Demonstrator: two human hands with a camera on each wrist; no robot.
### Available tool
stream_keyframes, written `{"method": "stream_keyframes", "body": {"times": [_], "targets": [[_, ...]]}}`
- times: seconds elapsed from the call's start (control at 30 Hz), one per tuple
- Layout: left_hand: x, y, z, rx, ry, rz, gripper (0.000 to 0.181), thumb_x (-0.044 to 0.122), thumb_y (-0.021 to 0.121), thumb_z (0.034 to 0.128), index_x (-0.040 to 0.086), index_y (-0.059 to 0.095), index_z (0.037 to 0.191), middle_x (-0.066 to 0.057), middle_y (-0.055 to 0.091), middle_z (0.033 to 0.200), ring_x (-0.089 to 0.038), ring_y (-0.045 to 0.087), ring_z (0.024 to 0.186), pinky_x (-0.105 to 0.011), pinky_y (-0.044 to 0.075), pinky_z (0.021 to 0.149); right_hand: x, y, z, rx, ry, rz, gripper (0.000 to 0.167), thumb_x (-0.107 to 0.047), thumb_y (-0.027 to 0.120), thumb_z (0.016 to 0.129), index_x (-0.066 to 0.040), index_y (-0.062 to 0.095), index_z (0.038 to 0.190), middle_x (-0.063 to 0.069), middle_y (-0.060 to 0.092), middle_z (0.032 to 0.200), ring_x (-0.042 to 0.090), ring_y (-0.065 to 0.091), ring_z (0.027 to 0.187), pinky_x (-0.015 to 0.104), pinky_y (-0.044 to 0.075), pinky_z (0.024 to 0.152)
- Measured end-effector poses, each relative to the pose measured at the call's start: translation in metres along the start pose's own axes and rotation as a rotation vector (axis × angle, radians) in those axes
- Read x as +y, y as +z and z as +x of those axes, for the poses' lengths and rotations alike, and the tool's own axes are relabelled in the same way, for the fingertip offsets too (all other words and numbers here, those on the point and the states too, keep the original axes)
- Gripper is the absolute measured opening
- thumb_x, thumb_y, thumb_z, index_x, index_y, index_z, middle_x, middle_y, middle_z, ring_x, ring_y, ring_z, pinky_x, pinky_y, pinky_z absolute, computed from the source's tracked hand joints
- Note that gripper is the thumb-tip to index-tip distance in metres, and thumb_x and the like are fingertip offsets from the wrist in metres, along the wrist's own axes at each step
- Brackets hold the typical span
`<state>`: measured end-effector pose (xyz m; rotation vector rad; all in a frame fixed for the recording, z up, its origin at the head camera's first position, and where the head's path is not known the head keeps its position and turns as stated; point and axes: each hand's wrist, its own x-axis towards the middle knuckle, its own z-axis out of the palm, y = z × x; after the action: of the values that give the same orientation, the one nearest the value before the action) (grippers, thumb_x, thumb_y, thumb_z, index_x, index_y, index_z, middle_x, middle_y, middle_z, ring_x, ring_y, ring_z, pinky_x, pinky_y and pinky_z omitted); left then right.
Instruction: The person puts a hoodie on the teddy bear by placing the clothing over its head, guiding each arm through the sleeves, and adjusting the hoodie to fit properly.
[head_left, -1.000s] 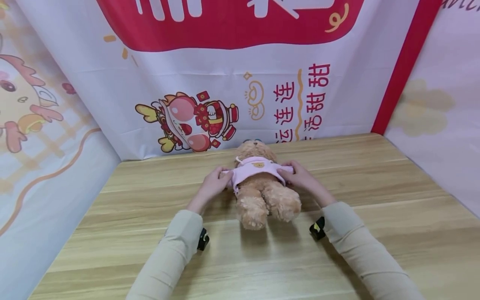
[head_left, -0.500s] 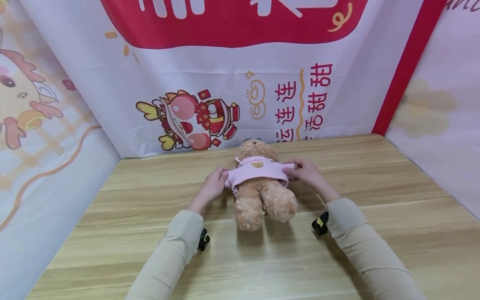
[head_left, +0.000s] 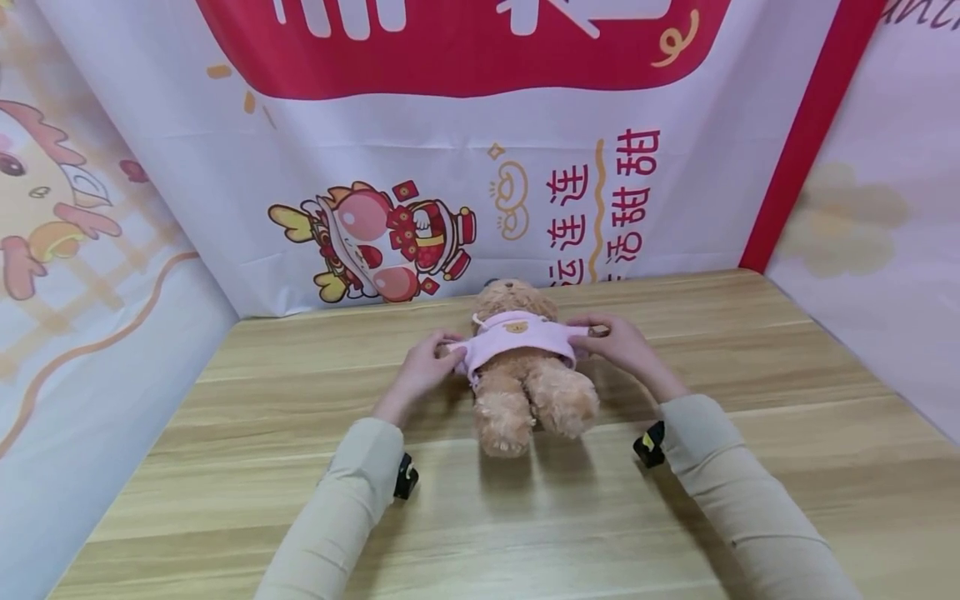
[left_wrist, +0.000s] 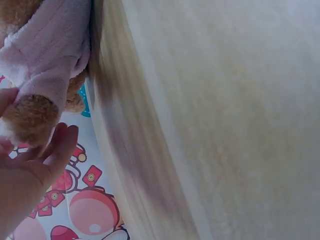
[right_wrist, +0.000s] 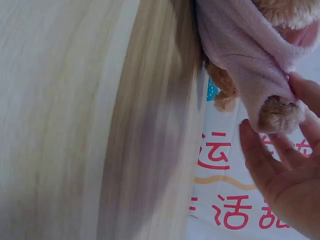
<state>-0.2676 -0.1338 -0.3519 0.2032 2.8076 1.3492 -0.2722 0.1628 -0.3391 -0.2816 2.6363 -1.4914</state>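
A light brown teddy bear (head_left: 504,412) in a pink hoodie (head_left: 540,340) lies on its back on the wooden table, feet toward me. My left hand (head_left: 422,372) holds the end of the sleeve on the left, thumb on top. In the left wrist view, a furry paw (left_wrist: 31,120) pokes out of that cuff between thumb and fingers. On the other side, my right hand (head_left: 626,348) holds the opposite sleeve end. The right wrist view has its thumb (right_wrist: 306,91) against the sleeve, with fingers under the paw (right_wrist: 280,115). The bear's face is mostly turned from view.
The wood-grain table (head_left: 480,533) extends toward me and to both sides. A printed white and red cloth (head_left: 420,125) hangs behind its back edge, close to the bear's head. More printed cloth hangs left and right. Black wrist cameras (head_left: 406,477) sit by both cuffs.
My right hand has slid outward along the sleeve to its end, and its forearm has shifted right. The left hand has regripped slightly at its sleeve end. The bear has barely moved.
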Motion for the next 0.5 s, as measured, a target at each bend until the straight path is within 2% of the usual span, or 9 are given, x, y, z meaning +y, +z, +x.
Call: {"method": "stream_keyframes", "body": {"times": [0.07,0.17,0.23,0.33,0.5], "targets": [[0.000,-0.001,0.001,0.020,0.019,0.022,0.031,0.024,0.060,0.0933,0.006,0.060,0.119,-0.014,0.064,0.115,-0.024,0.058,0.096,-0.030,0.048,0.080,0.002,0.000,0.002,0.017,-0.011,-0.023,0.044,-0.023,0.065,0.090,-0.001,0.057,0.128,0.025,0.059,0.127,0.028,0.066,0.102,0.038,0.055,0.087],[0.003,-0.001,0.003,0.044,0.067,0.099,0.022,0.020,0.062,0.0920,0.005,0.064,0.107,-0.013,0.067,0.103,-0.021,0.060,0.086,-0.029,0.049,0.074,0.002,0.001,0.003,0.060,-0.012,-0.059,0.037,-0.023,0.066,0.089,-0.002,0.062,0.119,0.023,0.066,0.115,0.022,0.067,0.089,0.040,0.056,0.083],[0.007,-0.001,0.003,0.055,0.113,0.160,0.016,0.016,0.062,0.0915,0.003,0.065,0.100,-0.013,0.068,0.096,-0.022,0.061,0.083,-0.032,0.051,0.075,0.000,0.003,0.003,0.098,-0.026,-0.091,0.030,-0.023,0.067,0.089,-0.003,0.066,0.111,0.020,0.069,0.105,0.017,0.066,0.080,0.040,0.056,0.078],[0.011,-0.001,0.002,0.063,0.172,0.252,0.011,0.011,0.061,0.0915,0.001,0.065,0.094,-0.015,0.068,0.093,-0.026,0.062,0.084,-0.040,0.051,0.081,-0.001,0.005,0.004,0.155,-0.076,-0.145,0.019,-0.019,0.067,0.088,-0.004,0.070,0.099,0.017,0.071,0.094,0.016,0.065,0.075,0.033,0.056,0.068],[0.009,-0.001,0.000,0.075,0.201,0.311,0.011,0.008,0.056,0.0940,-0.001,0.061,0.091,-0.017,0.065,0.090,-0.030,0.061,0.088,-0.043,0.050,0.084,0.001,0.006,0.003,0.187,-0.143,-0.169,0.011,-0.012,0.065,0.088,-0.001,0.068,0.089,0.017,0.068,0.091,0.023,0.067,0.079,0.023,0.050,0.061]]}}
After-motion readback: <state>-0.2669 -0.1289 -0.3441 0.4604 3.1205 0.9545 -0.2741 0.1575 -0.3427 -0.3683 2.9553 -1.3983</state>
